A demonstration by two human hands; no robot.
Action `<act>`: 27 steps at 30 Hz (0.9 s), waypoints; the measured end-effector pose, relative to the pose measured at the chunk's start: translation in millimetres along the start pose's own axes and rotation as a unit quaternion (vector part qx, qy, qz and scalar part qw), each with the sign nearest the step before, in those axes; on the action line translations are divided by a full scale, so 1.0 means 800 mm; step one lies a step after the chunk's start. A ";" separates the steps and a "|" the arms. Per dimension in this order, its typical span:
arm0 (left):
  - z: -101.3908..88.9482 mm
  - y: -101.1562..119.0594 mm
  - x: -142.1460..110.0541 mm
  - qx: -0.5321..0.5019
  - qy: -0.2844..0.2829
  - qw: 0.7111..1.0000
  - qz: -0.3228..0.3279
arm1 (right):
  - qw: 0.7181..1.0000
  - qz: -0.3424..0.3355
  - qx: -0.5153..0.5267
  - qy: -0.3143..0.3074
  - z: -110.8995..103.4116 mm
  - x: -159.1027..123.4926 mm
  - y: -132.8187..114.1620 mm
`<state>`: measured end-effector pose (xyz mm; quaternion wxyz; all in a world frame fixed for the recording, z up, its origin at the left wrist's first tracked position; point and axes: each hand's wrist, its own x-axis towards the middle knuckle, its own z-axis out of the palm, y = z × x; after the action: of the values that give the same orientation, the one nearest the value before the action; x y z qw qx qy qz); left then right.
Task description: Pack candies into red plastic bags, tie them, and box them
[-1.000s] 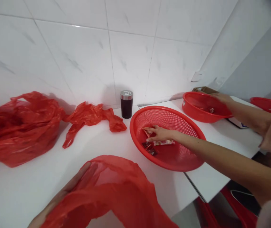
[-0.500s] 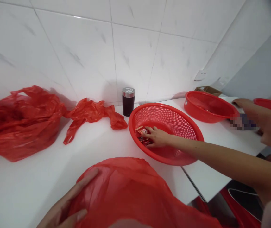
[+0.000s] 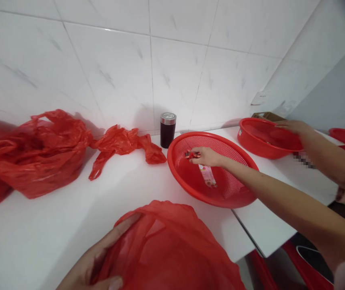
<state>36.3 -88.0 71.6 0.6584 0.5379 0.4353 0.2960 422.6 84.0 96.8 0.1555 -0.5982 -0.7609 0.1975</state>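
My left hand [image 3: 92, 259] grips the edge of a thin red plastic bag [image 3: 172, 241] at the bottom of the view, with the thumb below and a finger stretched along its rim. My right hand [image 3: 207, 156] reaches from the right into a red perforated basket [image 3: 175, 177]. Small shiny red wrapped packets [image 3: 192, 154] are pinched in its fingers. Just under that hand is a pink and white packet [image 3: 208, 177]; whether it is held or loose, I cannot make out.
Along the tiled wall stand a dark tumbler [image 3: 168, 135], a crumpled red bag [image 3: 115, 141] and a fuller red bag [image 3: 48, 169]. To the right, another person's hand [image 3: 296, 128] is at a red basin [image 3: 251, 141]. A gap [image 3: 248, 231] separates two white tables.
My right hand has risen from the basket's left side with red packets, and a pink packet shows beneath it. The other person's hand has come to the basin. The view has shifted slightly left.
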 end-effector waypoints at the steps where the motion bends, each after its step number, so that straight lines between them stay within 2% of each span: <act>1: 0.004 0.005 0.004 -0.019 0.006 1.000 -0.009 | 1.000 0.004 0.014 0.021 -0.012 -0.006 -0.005; 4: 0.022 0.022 0.018 -0.119 0.022 0.991 -0.051 | 0.990 -0.007 0.076 0.119 -0.044 -0.029 -0.037; 7: 0.038 0.032 0.035 -0.169 0.004 0.984 -0.055 | 0.955 -0.054 0.177 0.232 -0.062 -0.054 -0.091; 10: 0.046 0.032 0.048 -0.186 -0.009 0.981 -0.051 | 0.924 -0.091 0.228 0.291 -0.054 -0.083 -0.152; 13: 0.050 0.030 0.054 -0.196 -0.012 0.979 -0.046 | 0.908 -0.159 0.208 0.327 -0.020 -0.111 -0.194; 15: 0.051 0.027 0.053 -0.205 -0.020 0.978 -0.031 | 0.912 -0.247 0.179 0.275 0.013 -0.126 -0.204; 17: 0.050 0.024 0.050 -0.220 -0.034 0.975 -0.015 | 0.912 -0.331 0.163 0.181 0.050 -0.138 -0.201; 19: 0.046 0.018 0.045 -0.231 -0.046 0.972 -0.011 | 0.912 -0.363 0.160 0.107 0.087 -0.148 -0.188; 21: 0.039 0.013 0.037 -0.224 -0.058 0.973 -0.014 | 0.925 -0.347 0.145 0.050 0.118 -0.157 -0.172; 23: 0.030 0.008 0.027 -0.191 -0.064 0.979 -0.017 | 0.951 -0.294 0.094 -0.013 0.140 -0.164 -0.158; 25: 0.020 0.007 0.017 -0.140 -0.072 0.987 -0.026 | 0.970 -0.237 0.017 -0.060 0.150 -0.167 -0.150; 27: 0.007 0.008 0.009 -0.047 -0.068 0.996 -0.025 | 0.973 -0.206 -0.057 -0.082 0.149 -0.166 -0.148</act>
<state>45.3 -82.7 75.8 0.7180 0.5143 0.3887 0.2625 297.0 -82.8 50.6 0.0953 -0.4186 -0.8878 0.1657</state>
